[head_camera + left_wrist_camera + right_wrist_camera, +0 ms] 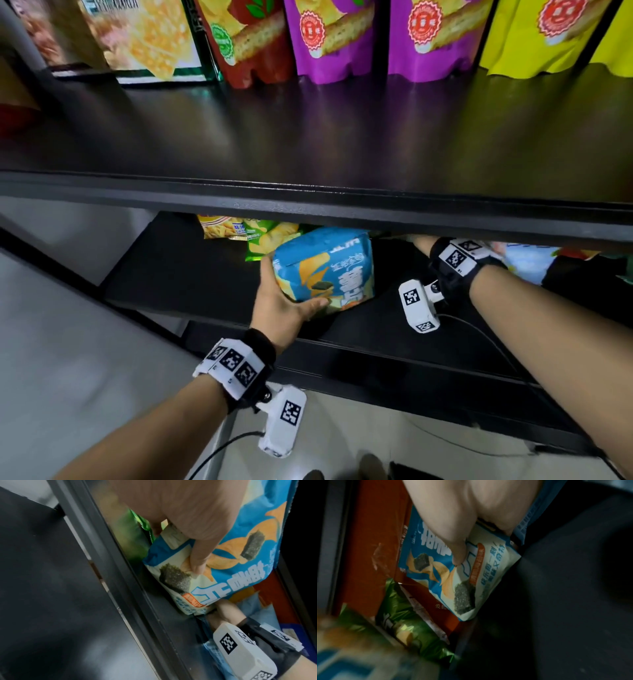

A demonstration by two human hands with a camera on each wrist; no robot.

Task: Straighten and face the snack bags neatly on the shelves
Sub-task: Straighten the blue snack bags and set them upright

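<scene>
1. Looking down from the head view, a blue chip bag [325, 270] is seen on the lower shelf [191, 274], gripped at its near left edge by the left hand [284, 301], thumb across the front. The right hand [421, 243] is reached in beside the bag under the upper shelf [308, 202], its fingers hidden there. Purple pouches [329, 37] and a yellow pouch [534, 37] are stood upright on the upper shelf, while a green bag [263, 236] lies behind the blue one.
2. In the left wrist view, the blue chip bag [223, 566] is pinched by the left hand [188, 513], the thumb laid on its printed face.
3. In the right wrist view, a second blue bag [464, 574] is held by the right hand [471, 513], thumb pressed on its front; it is leaned against a red bag [373, 547].
</scene>
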